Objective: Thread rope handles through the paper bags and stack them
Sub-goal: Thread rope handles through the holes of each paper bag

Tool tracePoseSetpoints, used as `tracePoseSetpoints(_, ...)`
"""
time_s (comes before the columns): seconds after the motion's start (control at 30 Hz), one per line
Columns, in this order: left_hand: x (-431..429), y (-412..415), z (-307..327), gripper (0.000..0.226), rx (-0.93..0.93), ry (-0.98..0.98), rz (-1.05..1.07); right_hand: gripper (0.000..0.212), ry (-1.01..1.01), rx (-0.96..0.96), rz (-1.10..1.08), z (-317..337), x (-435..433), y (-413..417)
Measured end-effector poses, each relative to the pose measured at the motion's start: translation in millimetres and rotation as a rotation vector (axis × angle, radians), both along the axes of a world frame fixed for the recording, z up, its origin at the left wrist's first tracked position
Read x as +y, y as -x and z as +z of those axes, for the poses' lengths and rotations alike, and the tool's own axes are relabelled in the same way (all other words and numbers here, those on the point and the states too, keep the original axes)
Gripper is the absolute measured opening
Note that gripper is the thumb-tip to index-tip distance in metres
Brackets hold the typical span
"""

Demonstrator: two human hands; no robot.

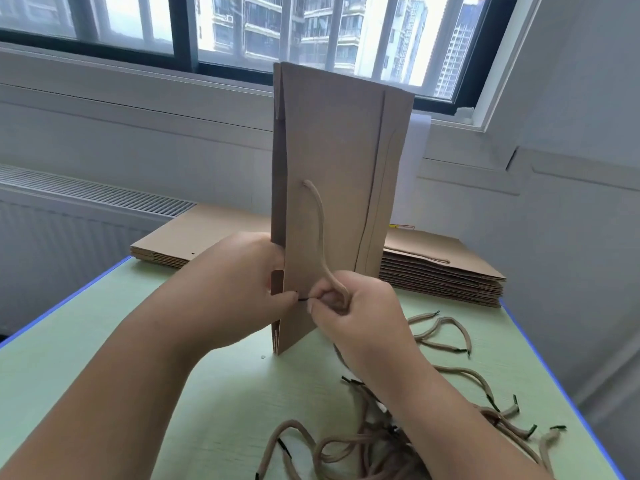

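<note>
Loose ropes point(374, 455) run off-frame below; right hand point(360, 306) pinches the handle rope point(320, 230) by its black tip; left hand point(242, 278), fingers partly hidden, grips the paper bag point(332, 150).

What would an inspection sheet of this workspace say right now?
Surface: green table with a blue edge.
Job's things: bag stands upright on the table; rope hangs from its upper hole, black tip at the lower one; left stack of flat bags; right stack with a handle showing on top; loose ropes at the near right.
Clutter: white speck by the bag's foot.
Grippers: left hand grips the bag's left edge; right hand pinches the rope near its tip.
Cables: nothing seen.
Surroundings: window, radiator, white wall.
</note>
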State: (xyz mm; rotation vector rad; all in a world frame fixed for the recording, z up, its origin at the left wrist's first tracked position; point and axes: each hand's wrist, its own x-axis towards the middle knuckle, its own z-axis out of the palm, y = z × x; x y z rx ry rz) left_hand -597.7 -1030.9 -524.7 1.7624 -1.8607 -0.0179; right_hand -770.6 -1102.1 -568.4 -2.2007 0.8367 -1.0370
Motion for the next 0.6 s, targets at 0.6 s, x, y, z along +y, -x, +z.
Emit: tracePoseSetpoints(0.6, -1.2, 10.3, 2.2, 0.019, -0.029, 0.011, -0.089, 0.016, -0.093, -0.073, 0.068, -0.8, 1.5, -0.2)
